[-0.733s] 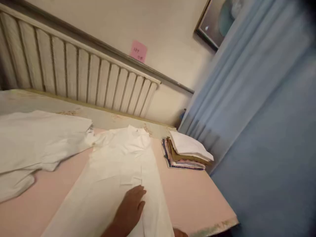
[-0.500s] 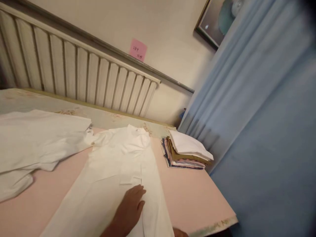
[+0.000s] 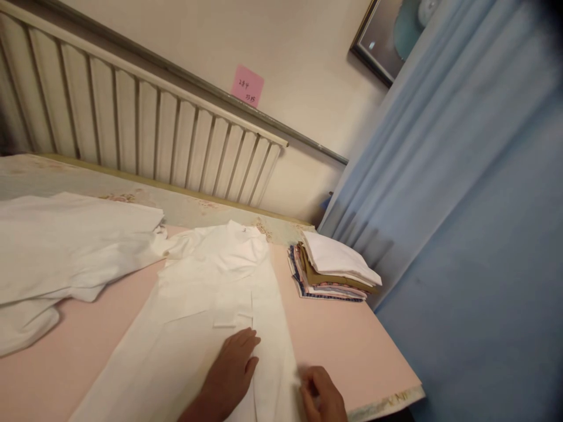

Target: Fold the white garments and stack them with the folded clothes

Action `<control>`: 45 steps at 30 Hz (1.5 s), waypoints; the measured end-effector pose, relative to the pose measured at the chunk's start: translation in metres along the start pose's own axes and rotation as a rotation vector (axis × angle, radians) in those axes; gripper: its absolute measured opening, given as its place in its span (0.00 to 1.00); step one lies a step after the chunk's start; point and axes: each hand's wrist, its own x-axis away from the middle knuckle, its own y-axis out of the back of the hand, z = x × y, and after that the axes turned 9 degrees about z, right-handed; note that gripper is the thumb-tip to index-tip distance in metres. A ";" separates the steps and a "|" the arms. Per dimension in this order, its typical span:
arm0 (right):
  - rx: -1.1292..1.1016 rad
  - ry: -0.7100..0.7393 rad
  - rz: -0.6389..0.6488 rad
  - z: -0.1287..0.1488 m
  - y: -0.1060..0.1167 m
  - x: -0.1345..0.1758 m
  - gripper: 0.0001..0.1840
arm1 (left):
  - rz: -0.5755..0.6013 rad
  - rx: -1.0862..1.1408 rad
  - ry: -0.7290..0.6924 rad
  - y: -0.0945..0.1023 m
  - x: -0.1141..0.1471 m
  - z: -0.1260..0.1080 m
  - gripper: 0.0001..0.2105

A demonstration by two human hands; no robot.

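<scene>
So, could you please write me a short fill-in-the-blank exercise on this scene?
The person's ____ hand lies palm down on the long white cloth garment.
The square paper note on the cream wall is ____.
In the picture, the stack of multicoloured folded fabrics sits to the garment's ____.

Missing words: left; pink; right.

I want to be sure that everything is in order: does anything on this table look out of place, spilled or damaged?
Nothing looks spilled or damaged. The white garment under the left hand is rumpled at its far end, and the white clothes at left lie looser than the neatly folded stack.
</scene>
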 end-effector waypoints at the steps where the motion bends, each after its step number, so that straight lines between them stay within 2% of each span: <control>1: 0.025 0.093 -0.003 0.004 -0.001 -0.006 0.11 | -0.003 0.003 0.000 0.001 0.000 0.000 0.16; 4: 0.126 0.319 -0.024 0.015 -0.007 -0.027 0.13 | -0.009 0.008 -0.006 0.002 0.001 -0.001 0.16; 6: 0.202 0.407 -0.019 0.018 -0.014 -0.040 0.17 | -0.009 -0.003 -0.011 0.002 0.001 -0.002 0.16; 14: 0.384 0.550 0.156 0.010 -0.045 -0.071 0.30 | 0.002 -0.025 -0.021 0.001 0.001 -0.001 0.17; 20: 0.415 0.545 0.179 0.004 -0.051 -0.070 0.31 | -0.021 -0.018 -0.025 -0.001 0.003 -0.001 0.16; 25: 0.397 0.520 0.184 0.001 -0.052 -0.076 0.28 | -0.027 -0.011 -0.015 0.000 0.003 -0.002 0.15; 30: 0.343 0.474 0.176 0.007 -0.056 -0.112 0.24 | 0.051 -0.027 -0.017 0.007 0.000 -0.004 0.16; 36: 0.349 0.453 0.205 0.006 -0.078 -0.164 0.25 | 0.022 -0.072 -0.056 0.004 0.003 -0.002 0.17; 40: 0.397 0.413 0.190 -0.007 -0.094 -0.179 0.26 | 0.007 -0.088 -0.069 0.003 0.004 -0.001 0.18; 45: 0.427 0.405 0.162 -0.014 -0.102 -0.194 0.26 | 0.062 -0.091 -0.076 0.005 0.003 -0.001 0.20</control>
